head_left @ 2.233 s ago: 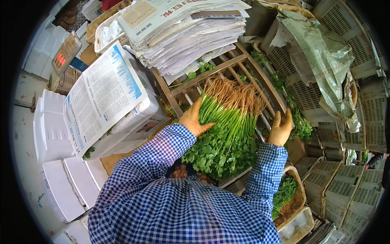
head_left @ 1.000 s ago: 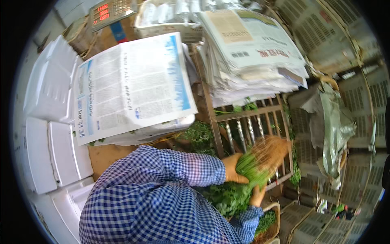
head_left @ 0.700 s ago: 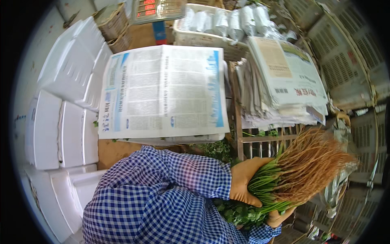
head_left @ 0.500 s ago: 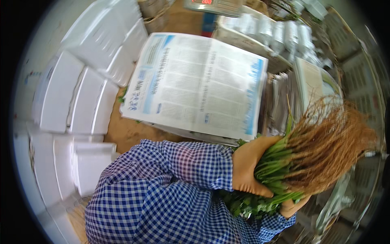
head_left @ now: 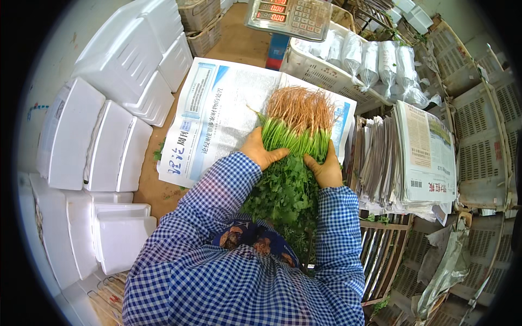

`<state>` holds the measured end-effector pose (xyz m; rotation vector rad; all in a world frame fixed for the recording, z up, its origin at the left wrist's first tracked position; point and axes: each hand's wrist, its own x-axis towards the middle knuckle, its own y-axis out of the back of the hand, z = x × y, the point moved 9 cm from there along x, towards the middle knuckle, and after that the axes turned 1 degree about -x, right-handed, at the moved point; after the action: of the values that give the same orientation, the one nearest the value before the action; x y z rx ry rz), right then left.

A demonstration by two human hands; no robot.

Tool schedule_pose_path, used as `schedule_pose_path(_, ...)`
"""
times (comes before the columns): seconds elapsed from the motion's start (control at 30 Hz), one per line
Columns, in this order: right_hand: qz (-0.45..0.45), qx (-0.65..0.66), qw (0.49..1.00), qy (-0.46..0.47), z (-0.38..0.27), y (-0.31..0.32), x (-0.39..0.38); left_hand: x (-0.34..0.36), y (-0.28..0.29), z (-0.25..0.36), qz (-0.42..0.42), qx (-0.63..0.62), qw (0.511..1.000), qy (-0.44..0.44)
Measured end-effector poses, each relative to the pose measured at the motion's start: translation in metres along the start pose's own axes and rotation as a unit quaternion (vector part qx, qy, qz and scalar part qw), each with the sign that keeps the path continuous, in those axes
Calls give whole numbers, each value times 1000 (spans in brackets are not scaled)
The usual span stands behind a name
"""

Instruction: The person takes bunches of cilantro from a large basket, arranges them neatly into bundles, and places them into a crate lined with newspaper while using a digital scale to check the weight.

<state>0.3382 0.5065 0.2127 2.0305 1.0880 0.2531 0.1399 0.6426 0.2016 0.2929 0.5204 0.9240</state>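
Observation:
A thick bunch of coriander (head_left: 285,185) lies over the right part of a spread newspaper sheet (head_left: 215,138). Its brown roots (head_left: 302,106) point away from me, and the green leaves hang toward my body. My left hand (head_left: 263,150) grips the stems from the left, thumb across the top. On the other side my right hand (head_left: 327,166) clasps the same stems, its thumb pointing inward. The undersides of the bunch and some of my fingers are hidden.
White foam boxes (head_left: 70,136) are stacked along the left. A digital scale (head_left: 288,19) stands at the far side, beside a crate (head_left: 326,70) of plastic-wrapped rolls. Folded newspapers (head_left: 421,152) are piled at the right, with plastic crates (head_left: 478,146) beyond.
The coriander has moved from the right side onto the newspaper, its roots swinging from pointing right to pointing away. Both hands came left with it, and now hold it from opposite sides.

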Motion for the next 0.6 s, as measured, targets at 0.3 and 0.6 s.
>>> schedule_pose_path(0.3,14,30,999,18,13,4,-13,-19,5,28,-104,-57,993,-5)
schedule_pose_path(0.6,77,-82,994,-9,-6,25,-22,-24,37,14,0,125,991,-48)
